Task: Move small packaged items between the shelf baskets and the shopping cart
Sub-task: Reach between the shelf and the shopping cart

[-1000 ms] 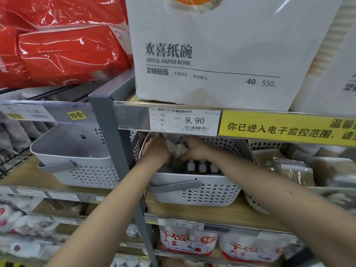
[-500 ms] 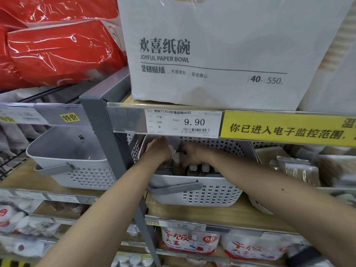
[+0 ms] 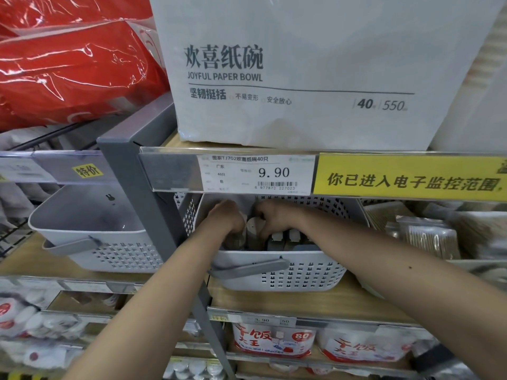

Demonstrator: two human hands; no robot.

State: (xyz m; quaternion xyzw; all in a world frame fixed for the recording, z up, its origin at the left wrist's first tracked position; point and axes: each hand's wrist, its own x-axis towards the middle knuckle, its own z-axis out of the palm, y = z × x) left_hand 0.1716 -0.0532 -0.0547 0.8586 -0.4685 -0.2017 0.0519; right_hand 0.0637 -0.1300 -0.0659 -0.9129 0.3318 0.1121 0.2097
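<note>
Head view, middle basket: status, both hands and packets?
Both hands in white basket. Left hand, right hand curled on small packets. Shelf edge above hides fingers.

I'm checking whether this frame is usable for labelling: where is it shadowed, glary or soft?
Head view: the basket interior under the shelf edge is shadowed, so the small packages by both hands read poorly; glare streaks the red packs; the right-hand packets are soft; wide-angle bending shows at the edges.

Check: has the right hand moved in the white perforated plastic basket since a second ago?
Yes. The right hand has gone down from near the basket's back rim, deeper into the white perforated plastic basket among the small packaged items.
</note>
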